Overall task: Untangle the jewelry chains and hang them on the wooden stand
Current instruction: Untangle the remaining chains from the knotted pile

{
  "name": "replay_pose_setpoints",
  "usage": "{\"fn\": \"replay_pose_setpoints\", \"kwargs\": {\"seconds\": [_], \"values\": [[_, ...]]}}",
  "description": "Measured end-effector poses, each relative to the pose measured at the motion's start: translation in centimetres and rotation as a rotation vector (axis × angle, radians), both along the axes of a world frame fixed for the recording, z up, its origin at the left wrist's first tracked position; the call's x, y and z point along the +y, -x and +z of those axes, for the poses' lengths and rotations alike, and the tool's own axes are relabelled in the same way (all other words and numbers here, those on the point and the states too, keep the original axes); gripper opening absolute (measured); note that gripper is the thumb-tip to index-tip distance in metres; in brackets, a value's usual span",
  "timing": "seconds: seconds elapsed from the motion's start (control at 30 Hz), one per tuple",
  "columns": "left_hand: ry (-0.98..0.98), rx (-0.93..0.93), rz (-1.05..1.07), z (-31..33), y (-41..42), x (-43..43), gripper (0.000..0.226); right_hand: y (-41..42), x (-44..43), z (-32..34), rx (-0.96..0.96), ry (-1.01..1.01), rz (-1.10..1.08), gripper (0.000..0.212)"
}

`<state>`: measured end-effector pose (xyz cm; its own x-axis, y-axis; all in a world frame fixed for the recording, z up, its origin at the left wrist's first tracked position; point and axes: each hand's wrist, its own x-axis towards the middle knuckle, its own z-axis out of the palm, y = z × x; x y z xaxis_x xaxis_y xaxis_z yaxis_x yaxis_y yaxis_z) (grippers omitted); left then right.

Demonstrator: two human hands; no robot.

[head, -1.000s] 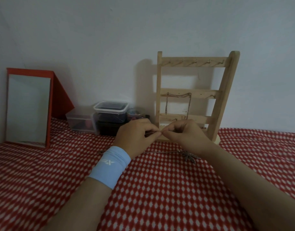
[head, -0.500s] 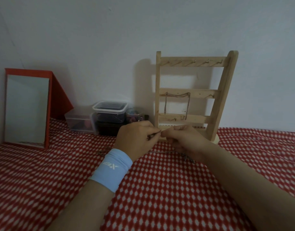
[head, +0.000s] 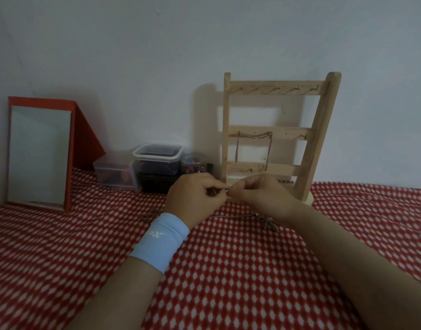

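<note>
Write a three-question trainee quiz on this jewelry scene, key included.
1. True or false: the right hand lies flat and idle on the checked cloth.
2. Which rail of the wooden stand carries the hung chain? A top; B middle; C bottom.
3. Fill in: the light blue wristband is on the ____ wrist.

Key: 1 false, it pinches the held chain together with the left hand; 2 B; 3 left.

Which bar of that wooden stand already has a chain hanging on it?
The middle bar: a chain drapes from its hooks, while the top bar has only bare hooks.
</note>
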<state>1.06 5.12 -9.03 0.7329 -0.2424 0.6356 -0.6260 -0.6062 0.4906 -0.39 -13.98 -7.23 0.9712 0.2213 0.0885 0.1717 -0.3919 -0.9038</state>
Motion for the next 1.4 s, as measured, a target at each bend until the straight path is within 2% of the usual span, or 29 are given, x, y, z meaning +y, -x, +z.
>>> {"fn": "replay_pose_setpoints", "kwargs": {"seconds": [0.17, 0.27, 0.37, 0.43, 0.5, 0.57, 0.63, 0.7, 0.73, 0.8, 0.87, 0.93, 1.03, 1.17, 1.23, 1.33, 1.4], "values": [[0.020, 0.070, -0.014, -0.3, 0.0, 0.1, 0.017, -0.5, -0.7, 0.0, -0.169, 0.136, -0.029, 0.012], [0.029, 0.146, -0.018, -0.5, 0.0, -0.3, 0.015, -0.8, -0.2, -0.6, -0.272, 0.141, -0.067, 0.013], [0.037, 0.274, -0.011, -0.4, 0.0, -0.4, 0.014, -1.1, 0.1, -1.1, -0.315, 0.190, -0.129, 0.013], [0.019, 0.365, -0.011, 0.4, 0.1, 0.1, 0.014, -1.2, -0.3, -1.0, -0.298, 0.293, -0.140, 0.012], [-0.051, 0.497, -0.063, 1.7, 0.3, 0.9, 0.013, -1.1, -1.0, -0.5, -0.178, 0.431, -0.054, 0.011], [-0.160, 0.737, -0.211, 3.0, 0.7, 1.9, 0.014, -0.8, -1.4, 0.3, -0.054, 0.580, 0.037, 0.015], [-0.238, 1.002, -0.374, 3.8, 1.1, 2.4, 0.019, -0.6, -1.6, 0.6, -0.035, 0.667, 0.057, 0.021], [-0.224, 1.116, -0.442, 4.1, 1.3, 2.5, 0.023, -0.3, -1.0, 0.8, -0.083, 0.704, 0.036, 0.028], [-0.188, 1.093, -0.428, 4.1, 1.2, 2.5, 0.023, -0.2, -0.6, 0.7, -0.128, 0.716, 0.024, 0.029], [-0.123, 0.920, -0.328, 4.0, 0.8, 2.6, 0.019, 0.0, 0.4, 0.2, -0.238, 0.742, 0.043, 0.026], [-0.127, 0.711, -0.177, 3.6, 0.1, 3.1, 0.016, 0.1, 1.4, -0.5, -0.322, 0.787, 0.144, 0.026], [-0.181, 0.603, -0.074, 2.9, -0.5, 3.6, 0.015, 0.0, 2.0, -1.6, -0.359, 0.817, 0.201, 0.026], [-0.302, 0.601, -0.035, 1.8, -0.7, 3.4, 0.020, -0.3, 1.9, -1.9, -0.336, 0.843, 0.154, 0.017], [-0.488, 0.583, -0.011, 0.9, -0.7, 2.9, 0.023, -0.3, 0.7, -0.6, -0.317, 0.871, 0.001, 0.017], [-0.481, 0.571, 0.005, 0.8, -0.9, 3.0, 0.016, -0.4, -0.2, 0.1, -0.315, 0.985, -0.109, 0.019], [-0.418, 0.599, -0.030, 0.9, -0.8, 2.8, 0.018, -0.7, -0.7, 0.5, -0.278, 1.182, -0.141, 0.022], [-0.329, 0.594, -0.091, 0.9, -0.6, 2.1, 0.020, -0.6, -0.2, 0.1, -0.315, 1.128, -0.073, 0.026]]}}
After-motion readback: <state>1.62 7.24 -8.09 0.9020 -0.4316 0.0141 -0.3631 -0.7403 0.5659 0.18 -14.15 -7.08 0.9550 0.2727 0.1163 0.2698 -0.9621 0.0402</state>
